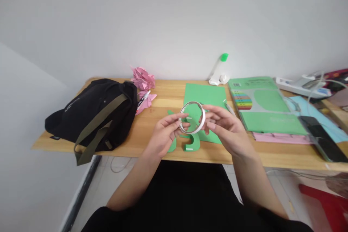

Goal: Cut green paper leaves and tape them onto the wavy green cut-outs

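A narrow white roll of tape (201, 125) is held up above the table's front half, its ring facing me. My left hand (167, 130) grips the ring's left side between thumb and fingers. On the right side, my right hand (224, 127) has its fingertips against the tape's edge, thumb bent toward it. Below the roll lies a curved green paper cutout (195, 143) with small white strips on it. Another green cutout (172, 147) is partly hidden by my left hand. A green paper sheet (205, 93) lies behind the roll.
A black bag (92, 112) with an olive strap takes up the left side. Crumpled pink paper (143, 78) and a B-7000 glue tube (143, 100) lie beside it. At right are a green paper pack (261, 105), a phone (324, 139) and a power strip (301, 87).
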